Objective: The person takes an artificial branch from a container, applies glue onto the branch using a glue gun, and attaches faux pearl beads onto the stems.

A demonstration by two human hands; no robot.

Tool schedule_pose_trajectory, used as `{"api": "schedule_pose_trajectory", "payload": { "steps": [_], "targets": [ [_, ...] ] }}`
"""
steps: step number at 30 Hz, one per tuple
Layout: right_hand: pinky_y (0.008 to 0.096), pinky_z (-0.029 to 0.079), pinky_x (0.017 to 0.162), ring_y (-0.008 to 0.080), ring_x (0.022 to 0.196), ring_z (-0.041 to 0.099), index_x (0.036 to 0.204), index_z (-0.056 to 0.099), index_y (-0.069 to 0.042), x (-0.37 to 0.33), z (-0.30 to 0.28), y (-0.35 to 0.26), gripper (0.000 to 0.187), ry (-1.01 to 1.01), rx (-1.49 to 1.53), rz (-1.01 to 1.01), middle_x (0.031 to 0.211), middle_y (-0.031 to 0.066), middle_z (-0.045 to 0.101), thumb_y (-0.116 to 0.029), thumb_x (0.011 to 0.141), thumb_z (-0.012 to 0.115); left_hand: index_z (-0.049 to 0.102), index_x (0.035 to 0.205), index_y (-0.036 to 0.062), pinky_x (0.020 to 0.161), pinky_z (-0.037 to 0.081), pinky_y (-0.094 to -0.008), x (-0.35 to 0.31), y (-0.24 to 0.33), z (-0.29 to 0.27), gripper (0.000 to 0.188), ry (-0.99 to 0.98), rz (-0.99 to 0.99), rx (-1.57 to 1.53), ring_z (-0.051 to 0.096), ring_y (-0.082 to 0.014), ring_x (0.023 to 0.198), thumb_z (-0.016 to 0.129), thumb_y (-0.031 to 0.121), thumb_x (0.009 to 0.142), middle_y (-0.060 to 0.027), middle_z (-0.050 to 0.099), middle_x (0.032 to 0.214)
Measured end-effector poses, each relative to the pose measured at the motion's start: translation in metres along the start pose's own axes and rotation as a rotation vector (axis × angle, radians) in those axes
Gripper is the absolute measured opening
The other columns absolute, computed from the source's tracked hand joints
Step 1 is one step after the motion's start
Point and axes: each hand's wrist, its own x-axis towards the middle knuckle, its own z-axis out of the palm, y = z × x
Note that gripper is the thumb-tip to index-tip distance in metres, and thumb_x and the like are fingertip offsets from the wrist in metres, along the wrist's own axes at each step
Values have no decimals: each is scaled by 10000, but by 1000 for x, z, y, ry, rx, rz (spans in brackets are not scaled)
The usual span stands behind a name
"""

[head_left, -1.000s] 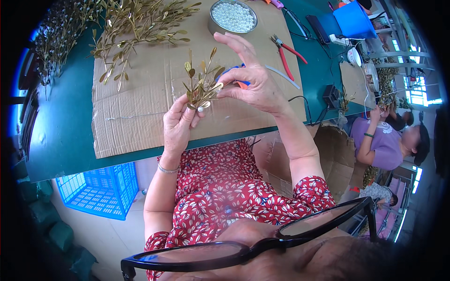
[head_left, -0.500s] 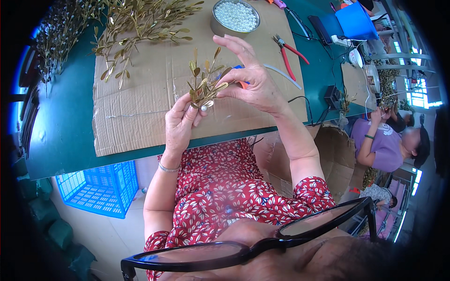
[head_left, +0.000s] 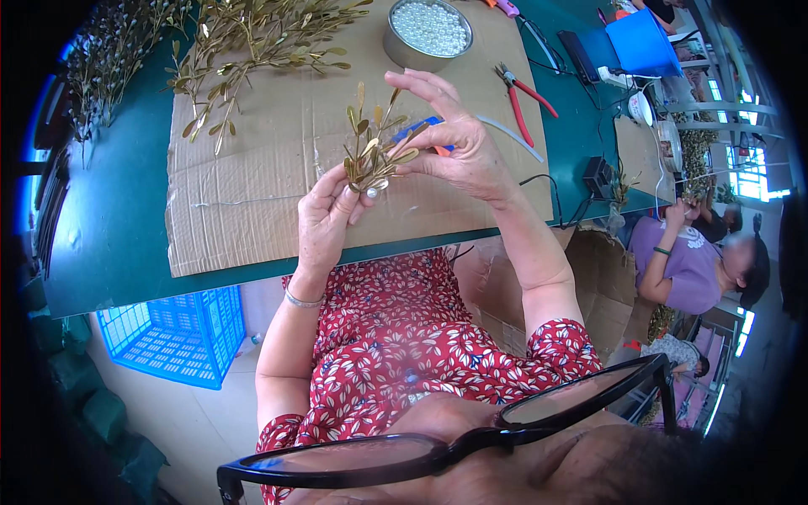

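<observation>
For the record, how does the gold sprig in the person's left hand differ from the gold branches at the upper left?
The sprig is small, while the branches make a much larger heap. The left hand holds the sprig up, whereas the branches lie on the cardboard. The sprig's leaves fit within view; the branches run past the top edge. Both have gold, oval leaves.

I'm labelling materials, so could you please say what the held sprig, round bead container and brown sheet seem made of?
Sprig: glossy golden finish with bright glints; plastic or metal unclear. Container: probably smooth metal, from its grey sheen. Sheet: matte corrugated cardboard, by its ridges.
</observation>
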Motion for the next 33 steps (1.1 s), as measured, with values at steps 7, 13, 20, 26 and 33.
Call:
{"api": "schedule_pose_trajectory", "payload": {
  "steps": [7, 13, 20, 26, 33],
  "targets": [
    [377, 325, 1040, 272, 1297, 322, 806, 737, -95, -2, -2, 1, 174, -34, -4, 27, 1349, 14, 469, -103, 633, 758, 499, 1215, -56, 526, 333, -175, 0, 1, 1, 285, -12, -10, 27, 395, -54, 591, 456, 2, 940, -66, 575, 795],
    [376, 328, 1039, 268, 1293, 329, 811, 739, -98, -1, -1, 0, 179, -33, -12, 34, 1338, 12, 481, -96, 632, 756, 499, 1213, -59, 529, 336, -174, -1, 1, 1, 283, -4, 4, 29, 400, -52, 596, 460, 8, 941, -65, 576, 799],
    [378, 330, 1037, 262, 1289, 334, 794, 742, -103, -1, -1, 2, 166, -39, -16, 26, 1323, 13, 498, -105, 629, 758, 503, 1206, -60, 530, 336, -170, -1, 2, 1, 277, -14, 2, 27, 408, -48, 604, 466, 15, 942, -60, 576, 803],
    [381, 333, 1033, 263, 1283, 339, 783, 742, -102, -1, 0, 3, 158, -42, -6, 30, 1315, 15, 506, -116, 627, 761, 499, 1206, -61, 526, 332, -170, 0, 0, 0, 276, -13, 4, 42, 403, -47, 599, 458, 7, 941, -61, 579, 803],
    [388, 338, 1024, 269, 1280, 342, 782, 740, -99, 0, 0, 3, 165, -40, -8, 20, 1312, 16, 510, -125, 622, 767, 494, 1212, -60, 526, 329, -170, 0, 0, 0, 281, -24, 8, 63, 401, -47, 596, 447, -5, 941, -59, 580, 804]
  ]
}}
